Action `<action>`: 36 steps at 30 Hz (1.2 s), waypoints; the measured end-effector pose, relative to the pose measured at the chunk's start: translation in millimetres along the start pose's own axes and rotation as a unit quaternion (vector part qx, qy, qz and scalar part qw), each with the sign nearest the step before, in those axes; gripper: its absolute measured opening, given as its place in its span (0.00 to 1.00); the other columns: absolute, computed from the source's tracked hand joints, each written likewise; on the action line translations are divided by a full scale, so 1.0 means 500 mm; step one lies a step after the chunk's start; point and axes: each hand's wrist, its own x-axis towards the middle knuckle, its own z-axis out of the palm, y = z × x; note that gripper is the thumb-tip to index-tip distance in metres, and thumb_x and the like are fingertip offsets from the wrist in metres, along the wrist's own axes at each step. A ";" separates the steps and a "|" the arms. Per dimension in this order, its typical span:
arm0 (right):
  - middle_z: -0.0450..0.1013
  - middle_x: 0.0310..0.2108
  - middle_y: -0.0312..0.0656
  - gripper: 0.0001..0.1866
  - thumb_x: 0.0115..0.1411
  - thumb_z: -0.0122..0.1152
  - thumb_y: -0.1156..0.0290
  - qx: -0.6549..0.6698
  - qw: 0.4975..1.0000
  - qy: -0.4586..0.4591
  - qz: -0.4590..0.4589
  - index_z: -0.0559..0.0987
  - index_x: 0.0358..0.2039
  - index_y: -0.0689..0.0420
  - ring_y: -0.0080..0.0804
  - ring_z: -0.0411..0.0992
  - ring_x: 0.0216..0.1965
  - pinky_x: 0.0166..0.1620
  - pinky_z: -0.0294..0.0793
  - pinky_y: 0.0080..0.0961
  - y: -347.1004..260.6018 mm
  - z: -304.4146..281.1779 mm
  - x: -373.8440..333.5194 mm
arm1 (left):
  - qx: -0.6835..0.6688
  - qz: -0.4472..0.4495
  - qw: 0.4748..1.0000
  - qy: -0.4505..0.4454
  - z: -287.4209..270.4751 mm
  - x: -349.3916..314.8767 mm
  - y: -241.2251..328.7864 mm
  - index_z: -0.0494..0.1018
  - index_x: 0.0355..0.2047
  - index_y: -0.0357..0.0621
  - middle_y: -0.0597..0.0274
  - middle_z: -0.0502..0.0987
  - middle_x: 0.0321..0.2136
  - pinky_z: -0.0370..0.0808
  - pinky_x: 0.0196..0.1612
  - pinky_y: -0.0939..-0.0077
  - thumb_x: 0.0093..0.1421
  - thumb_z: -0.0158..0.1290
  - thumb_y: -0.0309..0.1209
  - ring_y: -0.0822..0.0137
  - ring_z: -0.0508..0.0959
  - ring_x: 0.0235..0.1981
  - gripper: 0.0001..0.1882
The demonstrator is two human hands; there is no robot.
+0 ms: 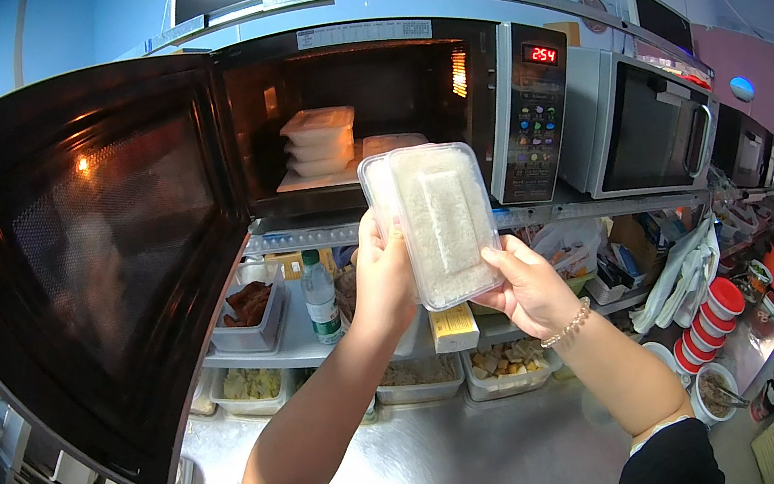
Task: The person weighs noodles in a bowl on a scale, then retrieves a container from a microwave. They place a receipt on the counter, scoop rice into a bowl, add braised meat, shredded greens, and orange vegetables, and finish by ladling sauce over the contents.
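Both of my hands hold clear plastic food containers of white rice (451, 232), tilted up in front of an open microwave (355, 36). They appear to be two, one overlapping the other. My left hand (385, 268) grips their left side, fingers partly hidden behind. At the lower right corner, my right hand (526, 289) pinches the edge with its thumb in front. Inside the lit oven, several similar containers (320, 141) stand stacked on the left of a pale base. Another flat lidded container (391, 142) lies beside that stack, partly covered by the ones I hold.
The microwave door (106, 256) swings wide to the left. A second microwave (647, 125) stands at right. Below, a water bottle (321, 298) and food tubs (254, 390) crowd the shelves over a steel counter (421, 459). Red-lidded tubs (714, 324) are stacked at right.
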 end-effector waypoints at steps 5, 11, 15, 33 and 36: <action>0.70 0.45 0.44 0.09 0.68 0.46 0.69 0.041 0.999 -0.011 -0.032 0.66 0.46 0.58 0.31 0.75 0.43 0.44 0.82 0.28 0.006 -0.041 -0.052 | 0.001 -0.001 1.000 0.012 0.006 -0.021 0.015 0.61 0.56 0.41 0.58 0.72 0.49 0.73 0.50 0.68 0.63 0.51 0.31 0.67 0.74 0.48 0.22; 0.73 0.44 0.42 0.06 0.68 0.46 0.70 0.119 0.992 0.029 -0.033 0.66 0.43 0.56 0.31 0.77 0.42 0.38 0.84 0.27 0.011 -0.106 -0.141 | 0.029 -0.021 0.999 -0.035 0.003 -0.031 0.062 0.57 0.57 0.40 0.55 0.69 0.50 0.71 0.53 0.65 0.60 0.55 0.29 0.66 0.72 0.51 0.27; 0.73 0.44 0.41 0.06 0.68 0.47 0.69 0.119 0.990 0.063 -0.041 0.67 0.43 0.55 0.30 0.77 0.42 0.38 0.84 0.26 0.024 -0.144 -0.174 | 0.035 -0.029 0.998 -0.034 0.005 -0.038 0.057 0.57 0.57 0.40 0.54 0.69 0.51 0.71 0.53 0.65 0.60 0.53 0.29 0.65 0.72 0.51 0.26; 0.71 0.47 0.39 0.18 0.65 0.51 0.69 0.163 0.980 0.088 0.079 0.65 0.54 0.56 0.26 0.74 0.43 0.41 0.78 0.24 0.207 -0.162 -0.259 | -0.022 -0.300 0.936 0.182 -0.094 -0.345 -0.164 0.50 0.63 0.40 0.50 0.66 0.53 0.73 0.54 0.55 0.61 0.47 0.27 0.53 0.71 0.53 0.31; 0.72 0.40 0.36 0.08 0.66 0.52 0.68 0.141 0.979 0.103 0.106 0.68 0.43 0.53 0.22 0.74 0.37 0.36 0.79 0.21 0.218 -0.153 -0.251 | -0.017 -0.301 0.936 0.181 -0.096 -0.352 -0.161 0.48 0.64 0.40 0.48 0.66 0.53 0.72 0.55 0.53 0.60 0.48 0.28 0.52 0.69 0.55 0.33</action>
